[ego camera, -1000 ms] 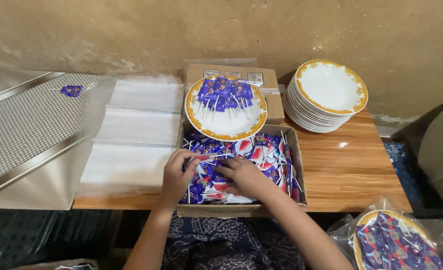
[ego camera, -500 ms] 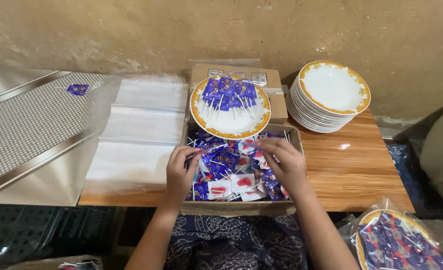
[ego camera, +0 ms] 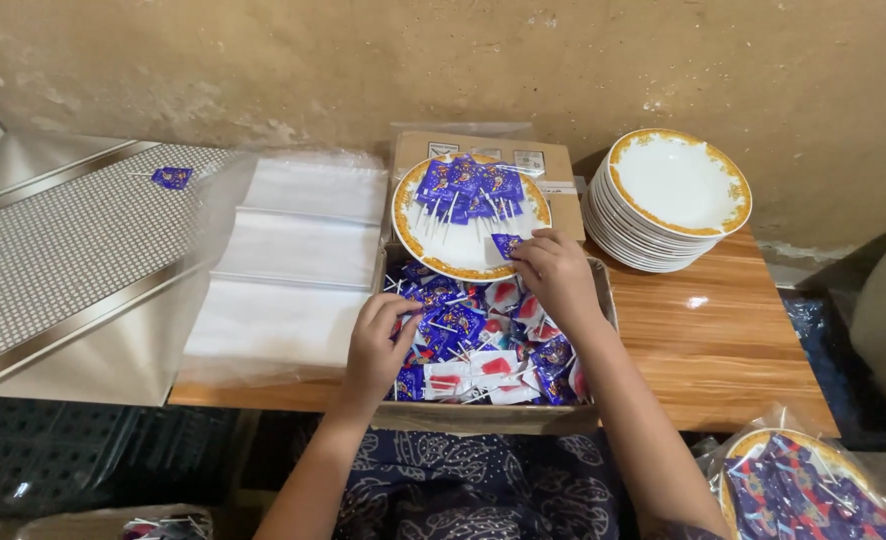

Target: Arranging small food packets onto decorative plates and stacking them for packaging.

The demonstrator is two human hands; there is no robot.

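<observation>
1. I take the open cardboard box of wrapped lollipops (ego camera: 493, 345) as my landmark. Far left of it I see a shiny metal panel with a perforated strip (ego camera: 53, 260), and one stray blue-wrapped lollipop (ego camera: 172, 178) lies on that strip.
2. Just left of the box, touching its side, I see a flat stack of clear plastic bags (ego camera: 288, 265) on the wooden table (ego camera: 723, 340).
3. My left hand (ego camera: 378, 350) sits at the box's left edge, fingers curled loosely down into the blue and red wrapped sweets, touching them; I cannot tell whether it has pinched one.
4. Behind the box, overlapping its far rim, a white plate with a yellow patterned rim (ego camera: 471, 215) carries a fan of blue-wrapped lollipops.
5. My right hand (ego camera: 555, 275) hovers over the box's far right corner, fingers narrowed together, pinching a blue-wrapped lollipop (ego camera: 506, 243) at the plate's near edge.
6. Right of the box, well apart, stands a stack of matching empty plates (ego camera: 675, 195).
</observation>
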